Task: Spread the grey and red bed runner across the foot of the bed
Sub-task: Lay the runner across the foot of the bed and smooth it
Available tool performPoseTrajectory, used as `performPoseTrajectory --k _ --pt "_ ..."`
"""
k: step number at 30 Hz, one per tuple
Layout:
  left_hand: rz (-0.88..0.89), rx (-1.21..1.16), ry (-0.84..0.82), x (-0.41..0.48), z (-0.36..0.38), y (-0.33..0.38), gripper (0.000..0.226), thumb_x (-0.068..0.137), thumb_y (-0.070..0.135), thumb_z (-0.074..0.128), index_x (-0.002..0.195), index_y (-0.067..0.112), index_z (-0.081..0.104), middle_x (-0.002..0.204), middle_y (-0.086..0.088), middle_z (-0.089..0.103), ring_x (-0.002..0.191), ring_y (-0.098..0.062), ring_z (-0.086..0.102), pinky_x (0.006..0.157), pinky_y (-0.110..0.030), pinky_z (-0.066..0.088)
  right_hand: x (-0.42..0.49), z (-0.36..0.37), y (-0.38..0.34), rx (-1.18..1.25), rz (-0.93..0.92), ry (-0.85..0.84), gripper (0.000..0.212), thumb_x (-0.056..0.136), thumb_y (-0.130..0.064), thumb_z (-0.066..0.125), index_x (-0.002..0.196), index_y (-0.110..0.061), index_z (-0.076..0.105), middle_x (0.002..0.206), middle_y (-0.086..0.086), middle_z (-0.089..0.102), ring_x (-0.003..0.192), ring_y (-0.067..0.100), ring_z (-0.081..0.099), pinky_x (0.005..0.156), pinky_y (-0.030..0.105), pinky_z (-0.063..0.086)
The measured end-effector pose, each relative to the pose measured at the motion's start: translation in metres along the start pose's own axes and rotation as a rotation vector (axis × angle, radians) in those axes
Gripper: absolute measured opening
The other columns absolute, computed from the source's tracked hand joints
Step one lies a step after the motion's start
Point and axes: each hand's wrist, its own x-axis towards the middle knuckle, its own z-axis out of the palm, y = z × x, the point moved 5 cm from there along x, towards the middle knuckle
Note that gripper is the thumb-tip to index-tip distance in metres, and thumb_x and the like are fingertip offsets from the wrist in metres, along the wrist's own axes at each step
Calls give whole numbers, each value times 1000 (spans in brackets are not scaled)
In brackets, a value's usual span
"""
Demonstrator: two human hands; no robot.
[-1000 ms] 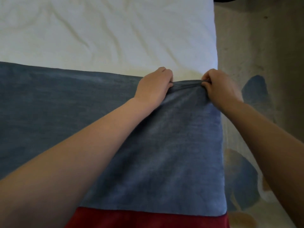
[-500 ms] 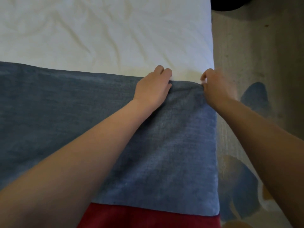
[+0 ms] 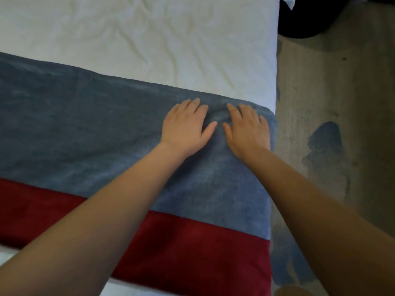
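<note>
The grey and red bed runner [image 3: 96, 150] already lay across the bed [image 3: 149, 39], reaching its three o'clock edge. Her left hand [image 3: 184, 127] and right hand [image 3: 248, 130] rested flat on the grey band, fingers released, gripping nothing. To my eye only smoothing the small pucker between them remained.

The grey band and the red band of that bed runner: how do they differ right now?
The grey band is wider and lies farther up the bed, next to the white sheet; the red band is narrower and nearer the person. Both hands, left hand and right hand, press flat on the grey band, which bunches slightly between them; the red band is untouched by them. Both reach the bed's right edge.
</note>
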Motion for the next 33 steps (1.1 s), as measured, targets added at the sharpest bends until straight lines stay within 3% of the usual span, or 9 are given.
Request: performPoseTrajectory --k 6,11,14,16,18,20,23,27,33 --pt "100 9 -49 -95 0 7 55 90 53 37 125 14 54 137 -9 50 125 -26 44 103 -39 34 -105 18 -29 14 57 1 57 97 -43 37 148 -21 24 152 11 29 141 25 23 112 46 23" --pt "183 29 -241 -220 35 18 65 90 57 32 143 19 36 153 -10 29 140 -26 26 114 -40 21 -231 55 -66 -2 2 -94 59 93 -39 47 146 -17 32 151 18 29 141 31 26 110 46 28" --pt "241 60 -300 -288 50 29 70 89 56 31 148 18 24 157 -9 18 145 -25 13 117 -44 11 -292 61 -82 1 -16 -34 54 87 -33 59 136 -13 49 141 18 46 132 33 42 103 50 40" --pt "249 58 -275 -311 49 32 65 90 53 36 145 19 32 154 -8 27 143 -24 21 116 -44 17 -317 62 -86 3 -49 9 51 83 -34 65 128 -12 57 131 15 56 123 31 52 95 49 47" --pt "282 28 -192 -319 39 34 50 88 42 49 133 19 52 142 -7 47 132 -24 43 108 -42 34 -330 58 -86 -4 -112 49 46 77 -38 71 116 -14 63 115 9 64 106 27 61 83 43 52" --pt "338 5 -78 -319 28 33 34 81 26 49 106 19 71 110 -3 69 102 -21 64 84 -34 55 -333 53 -86 -24 -194 92 34 68 -30 79 98 -17 68 93 3 66 83 23 63 67 36 53" --pt "384 63 -50 -312 19 37 18 72 18 54 70 19 72 68 3 62 64 -16 61 46 -27 50 -328 43 -77 -33 -281 139 30 49 -2 81 70 -16 65 66 1 57 57 20 56 46 27 42" --pt "384 104 -125 -312 19 55 12 58 19 81 59 20 69 59 7 56 56 -12 58 38 -24 44 -334 34 -58 -32 -316 185 31 46 6 78 61 -14 60 59 2 52 49 20 50 40 27 36" --pt "378 108 -142 -321 19 54 15 54 21 84 63 23 71 60 9 57 57 -10 57 37 -22 44 -343 49 -64 39 -250 198 28 48 3 77 65 -14 61 60 2 53 50 21 51 40 29 40"
